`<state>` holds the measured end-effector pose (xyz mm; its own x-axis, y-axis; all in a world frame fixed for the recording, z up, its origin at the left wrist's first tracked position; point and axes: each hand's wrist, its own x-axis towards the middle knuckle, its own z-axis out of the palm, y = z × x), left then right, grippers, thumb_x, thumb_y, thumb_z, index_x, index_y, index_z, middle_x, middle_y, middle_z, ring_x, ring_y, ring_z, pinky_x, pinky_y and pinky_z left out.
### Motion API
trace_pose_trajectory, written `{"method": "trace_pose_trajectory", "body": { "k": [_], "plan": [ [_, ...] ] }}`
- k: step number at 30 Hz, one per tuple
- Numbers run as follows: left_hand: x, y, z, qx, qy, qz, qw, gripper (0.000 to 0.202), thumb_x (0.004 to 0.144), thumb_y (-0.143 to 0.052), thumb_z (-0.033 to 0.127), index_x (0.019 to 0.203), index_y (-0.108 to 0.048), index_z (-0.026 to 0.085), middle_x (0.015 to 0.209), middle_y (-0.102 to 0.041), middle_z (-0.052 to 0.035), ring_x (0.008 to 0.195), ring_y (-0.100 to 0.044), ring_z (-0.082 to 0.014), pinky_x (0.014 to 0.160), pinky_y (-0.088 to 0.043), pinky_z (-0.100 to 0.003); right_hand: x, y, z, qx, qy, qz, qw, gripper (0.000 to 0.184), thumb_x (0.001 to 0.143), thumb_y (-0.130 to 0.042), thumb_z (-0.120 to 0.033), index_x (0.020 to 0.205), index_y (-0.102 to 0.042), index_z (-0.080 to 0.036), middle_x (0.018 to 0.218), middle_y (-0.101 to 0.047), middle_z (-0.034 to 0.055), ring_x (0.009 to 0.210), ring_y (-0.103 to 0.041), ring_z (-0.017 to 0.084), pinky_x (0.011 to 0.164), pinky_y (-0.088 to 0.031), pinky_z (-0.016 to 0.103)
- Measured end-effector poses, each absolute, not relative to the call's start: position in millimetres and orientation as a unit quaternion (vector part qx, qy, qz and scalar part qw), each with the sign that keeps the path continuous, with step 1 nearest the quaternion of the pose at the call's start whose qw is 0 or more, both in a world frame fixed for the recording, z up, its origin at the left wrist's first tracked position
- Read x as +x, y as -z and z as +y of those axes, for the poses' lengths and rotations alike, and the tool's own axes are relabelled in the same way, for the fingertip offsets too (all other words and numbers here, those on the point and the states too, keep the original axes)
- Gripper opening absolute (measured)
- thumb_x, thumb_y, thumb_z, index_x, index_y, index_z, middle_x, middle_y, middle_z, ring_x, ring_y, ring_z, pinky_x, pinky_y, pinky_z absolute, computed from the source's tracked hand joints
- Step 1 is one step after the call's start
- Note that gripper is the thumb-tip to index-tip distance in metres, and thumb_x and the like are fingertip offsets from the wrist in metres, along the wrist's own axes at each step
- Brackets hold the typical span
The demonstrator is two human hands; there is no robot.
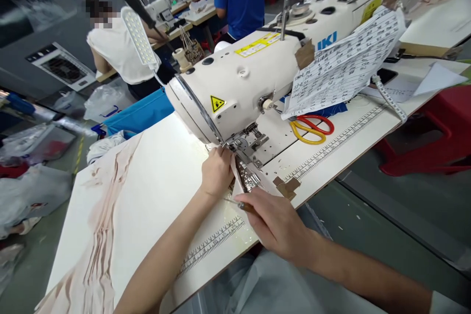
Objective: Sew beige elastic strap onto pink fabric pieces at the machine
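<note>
Close beside the presser foot [253, 161] of a white sewing machine [235, 71], my left hand [218, 171] has its fingers bent and closed on a strip of pale pink fabric [237, 181]. Its fingertips are partly hidden under the machine head. Nearer the table's front edge, my right hand [274, 218] is wrapped around an awl [247, 207] with a brown handle. The awl's thin metal shaft points left, towards my left wrist. Between my hands the fabric stands up in a fold, next to the shiny metal plate.
Pleated pale pink fabric pieces [105, 240] lie along the table's left side. Scissors [311, 130] with red and yellow handles rest right of the needle area, beneath a handwritten sheet [348, 66]. A red stool [434, 132] stands at right. Two other people are beyond the machine.
</note>
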<state>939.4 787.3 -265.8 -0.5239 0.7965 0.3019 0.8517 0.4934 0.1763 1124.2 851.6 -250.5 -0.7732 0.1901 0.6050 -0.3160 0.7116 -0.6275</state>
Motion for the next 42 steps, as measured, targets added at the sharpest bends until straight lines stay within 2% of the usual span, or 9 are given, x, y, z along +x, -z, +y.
{"method": "trace_pose_trajectory", "body": {
  "k": [5, 9, 16, 25, 31, 38, 42],
  "plan": [
    [929, 273, 778, -0.418, 0.381, -0.825, -0.007, 0.014, 0.086, -0.056, 0.025, 0.08, -0.067, 0.022, 0.092, -0.068, -0.0039, 0.093, -0.061, -0.0215, 0.078, -0.049, -0.035, 1131, 263, 879, -0.105, -0.271, -0.917, 0.273, 0.023, 0.101, -0.039, -0.022, 0.115, -0.055, -0.014, 0.094, -0.074, 0.0075, 0.072, -0.07, 0.019, 0.058, -0.047, 0.028],
    [927, 274, 777, -0.389, 0.442, -0.807, -0.047, 0.016, 0.081, -0.061, 0.033, 0.072, -0.066, 0.023, 0.089, -0.068, -0.0029, 0.09, -0.062, -0.0209, 0.08, -0.048, -0.035, 1117, 265, 892, -0.15, -0.196, -0.946, 0.209, 0.028, 0.1, -0.042, -0.022, 0.121, -0.057, -0.013, 0.099, -0.075, 0.007, 0.073, -0.071, 0.021, 0.053, -0.043, 0.029],
    [926, 269, 777, -0.381, 0.448, -0.806, -0.062, 0.015, 0.08, -0.058, 0.033, 0.075, -0.069, 0.023, 0.088, -0.068, -0.0025, 0.091, -0.063, -0.0205, 0.083, -0.048, -0.035, 1099, 260, 890, -0.158, -0.167, -0.967, 0.107, 0.034, 0.101, -0.04, -0.023, 0.131, -0.056, -0.017, 0.104, -0.075, 0.0077, 0.085, -0.072, 0.021, 0.057, -0.042, 0.028],
    [926, 269, 777, -0.376, 0.443, -0.811, -0.069, 0.014, 0.079, -0.057, 0.029, 0.077, -0.07, 0.023, 0.089, -0.068, -0.002, 0.089, -0.062, -0.0196, 0.082, -0.048, -0.034, 1098, 266, 890, -0.155, -0.172, -0.964, 0.134, 0.033, 0.1, -0.04, -0.021, 0.128, -0.058, -0.016, 0.102, -0.076, 0.006, 0.082, -0.072, 0.02, 0.056, -0.042, 0.029],
    [925, 269, 776, -0.387, 0.431, -0.813, -0.063, 0.016, 0.081, -0.056, 0.031, 0.077, -0.069, 0.023, 0.089, -0.067, -0.0026, 0.089, -0.062, -0.0196, 0.082, -0.048, -0.034, 1095, 266, 890, -0.156, -0.17, -0.966, 0.121, 0.034, 0.102, -0.038, -0.023, 0.128, -0.058, -0.016, 0.103, -0.075, 0.0073, 0.082, -0.072, 0.02, 0.056, -0.044, 0.028],
    [924, 275, 777, -0.444, 0.356, -0.822, 0.022, 0.011, 0.082, -0.053, 0.026, 0.083, -0.063, 0.022, 0.088, -0.065, -0.0039, 0.087, -0.058, -0.0208, 0.077, -0.047, -0.035, 1094, 267, 891, -0.147, -0.171, -0.967, 0.119, 0.035, 0.103, -0.034, -0.023, 0.127, -0.057, -0.016, 0.104, -0.075, 0.0103, 0.084, -0.072, 0.02, 0.057, -0.046, 0.027],
    [923, 279, 779, -0.48, 0.306, -0.817, 0.093, 0.014, 0.075, -0.05, 0.017, 0.085, -0.058, 0.021, 0.082, -0.061, -0.0049, 0.083, -0.053, -0.0224, 0.071, -0.045, -0.036, 1094, 265, 890, -0.148, -0.17, -0.968, 0.112, 0.033, 0.103, -0.035, -0.022, 0.127, -0.056, -0.015, 0.101, -0.075, 0.0087, 0.084, -0.072, 0.019, 0.056, -0.044, 0.027]
  ]
}}
